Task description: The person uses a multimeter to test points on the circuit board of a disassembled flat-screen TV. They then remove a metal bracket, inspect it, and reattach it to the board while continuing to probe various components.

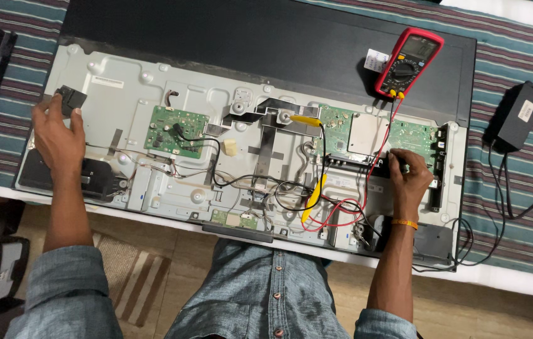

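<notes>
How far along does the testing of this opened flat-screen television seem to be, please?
Done: the back is off, exposing the grey metal chassis; the red multimeter is leaded up. In hand: the right hand presses a probe onto the right green circuit board; the left hand touches a small black block. Left: reassembly.

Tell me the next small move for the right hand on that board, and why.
Probably hold the right hand steady, probe tip on the green board: the red multimeter lies above with both leads plugged in, and the left hand merely rests on the metal chassis.
</notes>
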